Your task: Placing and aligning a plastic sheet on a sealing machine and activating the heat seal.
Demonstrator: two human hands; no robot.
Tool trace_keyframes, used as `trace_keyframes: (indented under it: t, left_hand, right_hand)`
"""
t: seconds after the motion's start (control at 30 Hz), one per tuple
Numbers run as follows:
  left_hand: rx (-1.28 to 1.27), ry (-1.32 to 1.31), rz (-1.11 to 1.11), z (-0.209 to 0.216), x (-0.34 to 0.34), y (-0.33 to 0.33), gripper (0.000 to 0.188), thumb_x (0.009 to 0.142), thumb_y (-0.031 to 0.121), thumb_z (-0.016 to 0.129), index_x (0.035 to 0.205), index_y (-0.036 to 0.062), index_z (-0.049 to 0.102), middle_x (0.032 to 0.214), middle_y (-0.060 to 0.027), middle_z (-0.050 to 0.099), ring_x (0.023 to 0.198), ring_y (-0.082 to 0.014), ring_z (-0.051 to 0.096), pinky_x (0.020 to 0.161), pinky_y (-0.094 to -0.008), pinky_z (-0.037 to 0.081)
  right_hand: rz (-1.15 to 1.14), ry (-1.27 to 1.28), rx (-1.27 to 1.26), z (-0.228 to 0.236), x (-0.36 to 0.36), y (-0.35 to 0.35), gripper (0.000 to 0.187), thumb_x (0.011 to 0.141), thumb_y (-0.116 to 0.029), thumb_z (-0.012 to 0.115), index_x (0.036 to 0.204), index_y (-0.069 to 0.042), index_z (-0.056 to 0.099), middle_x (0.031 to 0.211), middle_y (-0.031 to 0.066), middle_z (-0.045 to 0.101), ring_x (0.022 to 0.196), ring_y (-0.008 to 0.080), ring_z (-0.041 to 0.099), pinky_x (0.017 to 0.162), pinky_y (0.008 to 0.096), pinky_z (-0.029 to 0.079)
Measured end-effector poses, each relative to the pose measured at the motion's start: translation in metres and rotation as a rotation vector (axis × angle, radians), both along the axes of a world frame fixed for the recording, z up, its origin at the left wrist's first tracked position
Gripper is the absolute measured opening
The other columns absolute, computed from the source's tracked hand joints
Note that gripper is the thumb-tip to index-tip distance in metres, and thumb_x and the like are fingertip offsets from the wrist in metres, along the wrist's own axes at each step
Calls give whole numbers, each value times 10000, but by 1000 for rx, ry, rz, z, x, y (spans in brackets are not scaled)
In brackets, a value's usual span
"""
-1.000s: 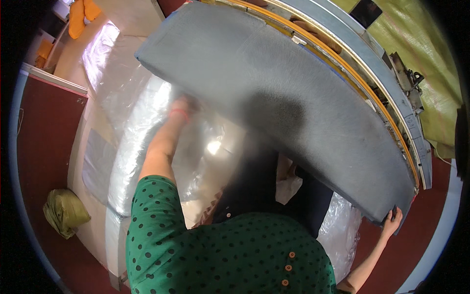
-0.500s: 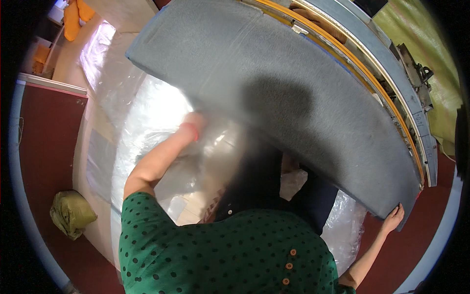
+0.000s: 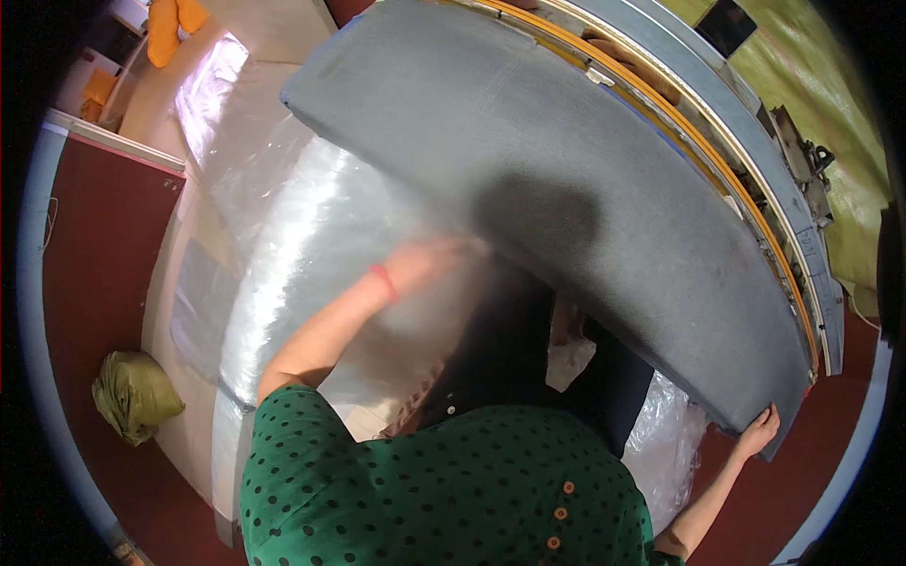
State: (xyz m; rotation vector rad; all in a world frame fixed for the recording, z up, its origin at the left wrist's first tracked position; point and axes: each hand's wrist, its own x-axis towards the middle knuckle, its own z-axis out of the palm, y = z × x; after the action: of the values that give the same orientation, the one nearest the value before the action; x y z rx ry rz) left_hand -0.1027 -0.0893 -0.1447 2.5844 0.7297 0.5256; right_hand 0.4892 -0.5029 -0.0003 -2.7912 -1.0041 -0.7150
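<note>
A long grey cloth-covered panel [image 3: 415, 104] stretches across the view from the upper left to the lower right. My right hand [image 3: 758, 432] grips its near right corner, with the fingers curled at the edge. My left hand [image 3: 434, 262], with a red band at its wrist, is at the panel's near edge around the middle. Motion smears its fingers, so I cannot make out whether they touch the panel or hold anything. Beneath and left of that hand spreads clear plastic sheeting [image 3: 283, 245].
Along the panel's far side runs a blue metal frame [image 3: 802, 222] with an orange rail [image 3: 703, 156]. Yellow-green sheeting [image 3: 783, 57] lies beyond. An olive bundle [image 3: 137, 396] rests on the dark red floor [image 3: 104, 255] at left. Orange objects [image 3: 162, 36] are at the far left.
My left hand has moved right along the panel's near edge. My right hand stays at the corner. The whole view has shifted slightly.
</note>
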Motion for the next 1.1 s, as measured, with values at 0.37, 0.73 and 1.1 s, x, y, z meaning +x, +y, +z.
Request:
trace_keyframes:
  t: [0.37,0.73,1.1]
  left_hand:
    - [211,363,901,8,-205,16,227,784,61,521,1005,37,570,1083,-125,551,1053,-303,485,887,-364,403]
    - [319,-415,1015,128,-163,-67,100,798,87,531,848,2,548,850,-82,579,800,-198,548,735,-295,423]
    - [292,-481,-396,263,110,-134,137,679,71,602,787,31,529,830,-101,560,610,-210,573,473,-285,452]
  right_hand:
    - [48,-54,27,-5,6,-8,261,875,-168,439,1049,2,534,1038,142,540,953,289,498,831,356,377]
    - [518,369,510,56,-107,128,184,838,-83,517,985,16,566,984,87,573,918,178,527,844,285,392]
    - [1367,1942,200,60,-334,212,531,624,-72,711,1113,-47,505,1108,117,534,1025,202,508,801,301,434]
